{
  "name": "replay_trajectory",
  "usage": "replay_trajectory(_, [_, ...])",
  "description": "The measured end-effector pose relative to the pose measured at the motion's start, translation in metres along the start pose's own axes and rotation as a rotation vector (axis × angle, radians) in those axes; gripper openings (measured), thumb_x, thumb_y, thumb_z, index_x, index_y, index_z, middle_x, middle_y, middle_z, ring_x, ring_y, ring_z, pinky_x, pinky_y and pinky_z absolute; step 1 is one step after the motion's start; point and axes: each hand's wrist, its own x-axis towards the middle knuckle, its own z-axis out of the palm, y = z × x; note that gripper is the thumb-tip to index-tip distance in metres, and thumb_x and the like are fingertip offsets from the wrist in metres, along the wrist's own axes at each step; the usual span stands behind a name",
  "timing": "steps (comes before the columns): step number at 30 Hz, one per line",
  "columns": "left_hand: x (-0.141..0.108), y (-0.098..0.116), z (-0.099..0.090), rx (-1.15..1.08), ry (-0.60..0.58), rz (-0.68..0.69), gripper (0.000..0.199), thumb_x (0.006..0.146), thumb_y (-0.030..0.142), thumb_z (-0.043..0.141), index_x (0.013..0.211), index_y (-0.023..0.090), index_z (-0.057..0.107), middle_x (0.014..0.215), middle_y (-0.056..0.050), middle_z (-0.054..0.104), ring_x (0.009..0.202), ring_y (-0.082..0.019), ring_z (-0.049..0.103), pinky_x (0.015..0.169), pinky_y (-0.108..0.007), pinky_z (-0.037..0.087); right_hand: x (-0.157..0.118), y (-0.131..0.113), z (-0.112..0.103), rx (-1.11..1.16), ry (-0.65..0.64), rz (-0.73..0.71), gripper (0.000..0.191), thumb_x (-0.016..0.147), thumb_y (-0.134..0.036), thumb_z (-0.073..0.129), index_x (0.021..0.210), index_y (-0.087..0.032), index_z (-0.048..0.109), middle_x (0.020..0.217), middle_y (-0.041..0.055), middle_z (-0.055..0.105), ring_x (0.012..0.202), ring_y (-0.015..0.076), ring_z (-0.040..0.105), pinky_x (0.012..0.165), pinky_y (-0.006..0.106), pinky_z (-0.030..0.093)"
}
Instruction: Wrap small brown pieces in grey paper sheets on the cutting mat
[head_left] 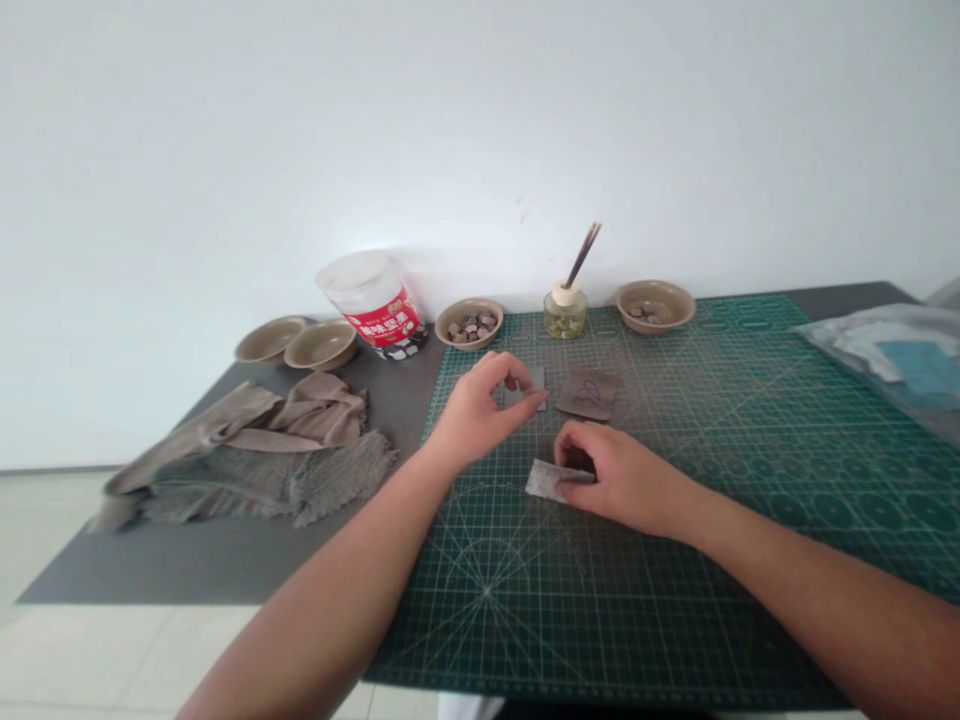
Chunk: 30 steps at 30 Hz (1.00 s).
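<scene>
My left hand (491, 405) is over the green cutting mat (645, 590), thumb and fingertips pinched on something too small to make out. Beside and partly behind those fingertips lies a small light grey square (537, 376). My right hand (607, 475) grips a whitish-grey folded piece (545, 479) between thumb and fingers, just above the mat. Behind the right hand a brown square (589, 393) marked "30" lies flat. Its lower edge is close to the right hand's knuckles.
Along the wall stand a bowl of small pieces (470, 325), a reed diffuser (565, 312), another bowl (656, 305), a red-labelled jar (379, 305) and two more bowls. Crumpled cloths (255, 460) lie left; a plastic bag (900, 350) lies right.
</scene>
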Motion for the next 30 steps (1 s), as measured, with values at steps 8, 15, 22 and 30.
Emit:
replay_trajectory(8, [0.006,-0.007,-0.009,-0.008,0.193,-0.082,0.016,0.084,0.031,0.072,0.084,0.020,0.060,0.081,0.000,0.062,0.074,-0.015,0.053,0.070,-0.029,0.045,0.000,0.003,-0.008,-0.141,0.131,-0.201,0.013,0.080,-0.011,0.066,0.088,-0.021,0.062,0.089,0.0030,0.068,0.088,0.0210,0.060,0.087,0.037,0.045])
replay_trajectory(15, [0.010,-0.011,-0.005,-0.095,0.270,-0.155,0.017,0.084,0.029,0.072,0.083,0.021,0.057,0.078,0.001,0.058,0.067,-0.013,0.050,0.062,-0.027,0.041,0.000,0.005,0.000,-0.122,0.110,-0.199,0.008,0.084,-0.015,0.067,0.090,-0.020,0.065,0.090,0.0039,0.070,0.089,0.0207,0.062,0.086,0.036,0.047])
replay_trajectory(22, [0.010,-0.015,-0.002,-0.126,0.256,-0.188,0.015,0.084,0.031,0.071,0.085,0.021,0.061,0.077,0.001,0.059,0.067,-0.013,0.050,0.060,-0.026,0.039,-0.003,0.005,-0.022,-0.092,0.186,-0.084,0.003,0.089,-0.025,0.065,0.088,-0.023,0.065,0.085,0.0022,0.071,0.081,0.0193,0.066,0.075,0.032,0.049])
replay_trajectory(30, [0.009,-0.021,-0.001,-0.137,0.233,-0.195,0.011,0.086,0.031,0.066,0.090,0.021,0.062,0.078,0.001,0.059,0.067,-0.013,0.051,0.062,-0.026,0.040,-0.032,0.012,-0.123,-0.493,0.865,0.312,0.023,0.090,-0.038,0.062,0.108,-0.023,0.061,0.094,0.0088,0.073,0.084,0.0277,0.069,0.072,0.038,0.048])
